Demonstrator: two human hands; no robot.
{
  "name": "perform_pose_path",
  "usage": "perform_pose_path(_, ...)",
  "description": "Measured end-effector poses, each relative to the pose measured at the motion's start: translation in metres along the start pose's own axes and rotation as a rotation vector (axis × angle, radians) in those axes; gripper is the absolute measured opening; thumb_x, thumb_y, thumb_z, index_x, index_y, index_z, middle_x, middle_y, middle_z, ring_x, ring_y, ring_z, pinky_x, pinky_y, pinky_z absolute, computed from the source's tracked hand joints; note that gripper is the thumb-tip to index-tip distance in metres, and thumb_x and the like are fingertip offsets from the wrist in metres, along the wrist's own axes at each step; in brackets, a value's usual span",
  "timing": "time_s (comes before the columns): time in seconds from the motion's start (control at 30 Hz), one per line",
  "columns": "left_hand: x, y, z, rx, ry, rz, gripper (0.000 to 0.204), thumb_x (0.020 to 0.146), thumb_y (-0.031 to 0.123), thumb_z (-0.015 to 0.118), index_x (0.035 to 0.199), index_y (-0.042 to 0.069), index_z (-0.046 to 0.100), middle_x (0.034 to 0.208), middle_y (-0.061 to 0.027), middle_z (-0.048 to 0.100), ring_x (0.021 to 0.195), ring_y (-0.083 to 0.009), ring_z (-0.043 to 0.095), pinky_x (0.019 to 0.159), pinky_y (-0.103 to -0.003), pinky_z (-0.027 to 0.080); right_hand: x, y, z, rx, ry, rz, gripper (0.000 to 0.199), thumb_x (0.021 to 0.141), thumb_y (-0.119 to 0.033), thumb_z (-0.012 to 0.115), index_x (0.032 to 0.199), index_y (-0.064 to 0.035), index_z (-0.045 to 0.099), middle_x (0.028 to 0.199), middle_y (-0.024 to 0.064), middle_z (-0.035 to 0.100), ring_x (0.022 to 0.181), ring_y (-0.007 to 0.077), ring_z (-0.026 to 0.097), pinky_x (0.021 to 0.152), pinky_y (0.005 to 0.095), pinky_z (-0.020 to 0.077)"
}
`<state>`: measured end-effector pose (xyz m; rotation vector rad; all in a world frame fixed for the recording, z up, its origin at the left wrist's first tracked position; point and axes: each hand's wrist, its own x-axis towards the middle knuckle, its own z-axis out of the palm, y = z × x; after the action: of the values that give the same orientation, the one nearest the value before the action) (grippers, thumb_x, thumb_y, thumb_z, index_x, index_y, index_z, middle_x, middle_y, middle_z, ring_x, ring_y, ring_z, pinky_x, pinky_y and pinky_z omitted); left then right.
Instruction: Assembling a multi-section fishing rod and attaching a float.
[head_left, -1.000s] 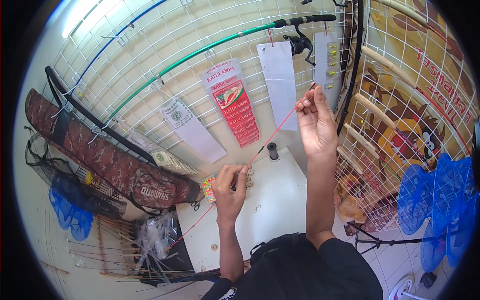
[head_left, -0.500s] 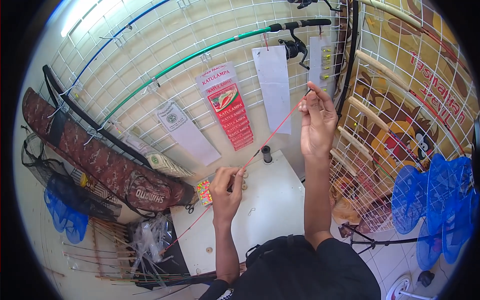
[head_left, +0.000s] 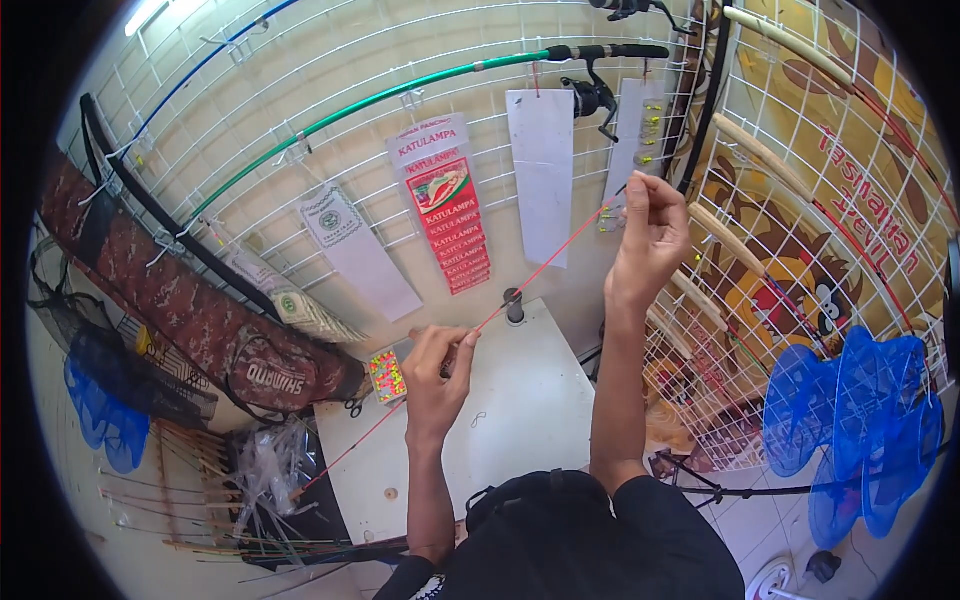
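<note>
White wire mesh (head_left: 400, 50) lines the wall in front of you, its hooks carrying a green rod (head_left: 395, 103) with a black reel, seemingly to keep goods in sight and off the work surface. Below it, on the white table (head_left: 530, 400), a box of bright little pieces (head_left: 386, 376) and scissors (head_left: 353, 408) lie near the left edge, likely for easy reach, while a dark cylinder (head_left: 514, 306) stands at the far edge.

Your slim red rod (head_left: 553, 258) slants through the air over the table, rising from beside the clear plastic wraps (head_left: 270, 465) at lower left toward your right side. Your left hand (head_left: 437, 372) pinches its middle between thumb and fingers, probably to steady it. Your right hand (head_left: 650, 225) is raised, fingertips closed together at the thin dark tip, perhaps because that slender end bends easily; whether they also grip a fine line, you cannot tell from here.
</note>
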<state>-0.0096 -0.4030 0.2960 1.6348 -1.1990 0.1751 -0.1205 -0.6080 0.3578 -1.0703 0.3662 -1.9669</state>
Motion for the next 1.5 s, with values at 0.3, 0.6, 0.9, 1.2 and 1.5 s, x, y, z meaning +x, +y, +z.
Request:
perform_pose_path(0.3,0.004,0.004,0.001,-0.069,-0.017,-0.051,0.005,0.088,0.004,0.068,0.09,-0.001,0.067,0.079,-0.0078,0.061,0.061,-0.0132,0.054,0.057,-0.027,0.045,0.006,-0.008,-0.015,-0.135,-0.054,-0.089,0.011,0.09,-0.007,0.069,0.099,-0.0021,0.069,0.093,0.0023,0.065,0.084,0.0073,0.056,0.075,0.0228,0.0445)
perform_pose_path(0.6,0.005,-0.002,0.001,-0.063,-0.027,-0.04,0.006,0.089,0.007,0.067,0.09,0.001,0.068,0.075,-0.0042,0.06,0.059,-0.0095,0.053,0.053,-0.025,0.04,-0.021,-0.028,-0.017,-0.316,-0.165,-0.311,0.01,0.087,0.001,0.068,0.097,-0.0009,0.067,0.107,0.0109,0.064,0.098,0.018,0.059,0.087,0.0304,0.0459)
perform_pose_path(0.9,0.008,-0.005,-0.002,-0.024,-0.04,-0.035,0.007,0.088,0.008,0.068,0.09,0.001,0.068,0.076,-0.0065,0.061,0.061,-0.0142,0.055,0.057,-0.028,0.044,-0.053,-0.027,-0.032,-0.508,-0.275,-0.385,0.012,0.086,0.0,0.069,0.097,-0.0039,0.069,0.11,0.0108,0.062,0.101,0.0203,0.056,0.087,0.0339,0.0459)
perform_pose_path(1.2,-0.009,-0.019,0.013,-0.069,-0.226,0.018,0.012,0.09,0.013,0.066,0.095,0.002,0.068,0.084,-0.0086,0.063,0.07,-0.0214,0.06,0.063,-0.033,0.048,-0.048,-0.017,-0.053,-0.035,-0.202,0.251,0.017,0.096,-0.01,0.059,0.101,0.0067,0.058,0.128,0.0238,0.056,0.108,0.0354,0.064,0.095,0.0435,0.0537)
perform_pose_path(1.5,-0.055,-0.043,0.015,-0.051,-0.22,-0.08,0.018,0.089,0.018,0.068,0.103,0.006,0.068,0.096,-0.0083,0.064,0.085,-0.0231,0.061,0.079,-0.037,0.047,-0.047,0.014,-0.113,-0.189,-0.141,0.417,0.021,0.096,-0.012,0.061,0.108,0.0048,0.058,0.111,0.0167,0.064,0.093,0.0301,0.069,0.075,0.0384,0.0623)
